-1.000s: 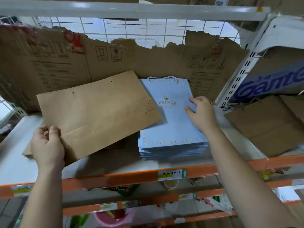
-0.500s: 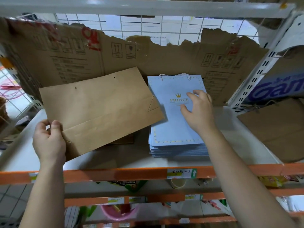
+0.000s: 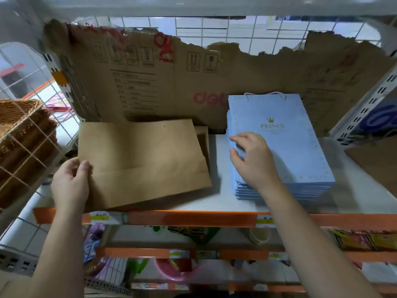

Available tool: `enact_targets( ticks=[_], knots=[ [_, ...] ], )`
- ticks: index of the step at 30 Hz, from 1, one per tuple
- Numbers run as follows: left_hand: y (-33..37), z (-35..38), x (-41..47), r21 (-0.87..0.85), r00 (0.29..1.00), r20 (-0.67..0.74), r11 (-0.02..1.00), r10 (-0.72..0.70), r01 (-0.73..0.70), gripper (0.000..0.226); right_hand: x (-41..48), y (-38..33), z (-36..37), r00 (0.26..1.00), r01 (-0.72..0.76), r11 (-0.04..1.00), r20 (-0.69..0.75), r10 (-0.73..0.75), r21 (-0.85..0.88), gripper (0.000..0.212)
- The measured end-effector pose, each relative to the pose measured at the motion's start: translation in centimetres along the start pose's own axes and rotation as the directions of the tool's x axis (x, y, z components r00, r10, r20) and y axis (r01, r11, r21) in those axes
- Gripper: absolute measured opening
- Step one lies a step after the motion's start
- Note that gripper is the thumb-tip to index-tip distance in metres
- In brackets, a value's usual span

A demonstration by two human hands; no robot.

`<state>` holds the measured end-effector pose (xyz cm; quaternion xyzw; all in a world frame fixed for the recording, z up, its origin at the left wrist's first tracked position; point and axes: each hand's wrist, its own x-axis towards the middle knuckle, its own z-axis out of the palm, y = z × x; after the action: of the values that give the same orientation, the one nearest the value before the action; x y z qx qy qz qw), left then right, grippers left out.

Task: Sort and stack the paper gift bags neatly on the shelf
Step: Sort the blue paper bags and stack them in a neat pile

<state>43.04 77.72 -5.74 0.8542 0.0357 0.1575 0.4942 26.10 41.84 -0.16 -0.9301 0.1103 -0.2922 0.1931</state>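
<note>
1. Fingers of the left hand pinch the near left corner of the brown bag, thumb on top. The right hand lies on the blue stack, with its fingers bent over the stack's left edge.
2. Done, as far as it shows: the blue bags sit in one pile on the right part of the shelf. Their edges are fairly even and their cord handles point toward the cardboard at the back.
3. In hand: the brown bag lies on the left part of the shelf, skewed over a second brown bag. Its near corner reaches the orange rail. Whether it rests flat or is partly lifted, I cannot tell.
4. Left to do: turn the brown bag square onto its own pile. How many bags lie under it is hidden.
5. More brown paper lies at the far right, well apart from both piles. I cannot tell whether it belongs to this sort.
6. Judged so, the sorting looks mostly settled and the squaring-up remains.
</note>
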Motion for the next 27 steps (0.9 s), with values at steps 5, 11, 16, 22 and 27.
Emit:
enact_targets(
  ticks=[5, 11, 16, 22, 27],
  knots=[
    [0.5, 0.6, 0.5, 0.128, 0.991, 0.115, 0.990, -0.068, 0.053, 0.052, -0.4, -1.0, 1.1, 1.000, 0.009, 0.999, 0.005, -0.009, -0.037, 0.028],
    [2.3, 2.1, 1.7, 0.195, 0.984, 0.179, 0.980, 0.008, -0.044, 0.071, -0.6, -1.2, 1.2, 1.000, 0.018, 0.997, -0.022, -0.020, -0.069, 0.026],
    [3.1, 4.7, 2.6, 0.199, 0.975, 0.209, 0.972, 0.080, -0.123, 0.053, -0.7, -0.8, 1.3, 1.000, 0.010, 0.996, -0.009, -0.011, -0.086, 0.027],
    [2.9, 7.4, 3.7, 0.360, 0.972, 0.196, 0.913, 0.128, -0.193, 0.049, -0.8, -0.6, 1.6, 1.000, 0.007, 0.996, 0.004, -0.007, -0.090, 0.027],
    [2.7, 8.7, 4.6, 0.426, 0.972, 0.206, 0.884, 0.112, -0.192, 0.054, -0.9, -0.2, 1.9, 1.000, -0.015, 0.998, -0.005, 0.015, -0.065, 0.026]
  ],
)
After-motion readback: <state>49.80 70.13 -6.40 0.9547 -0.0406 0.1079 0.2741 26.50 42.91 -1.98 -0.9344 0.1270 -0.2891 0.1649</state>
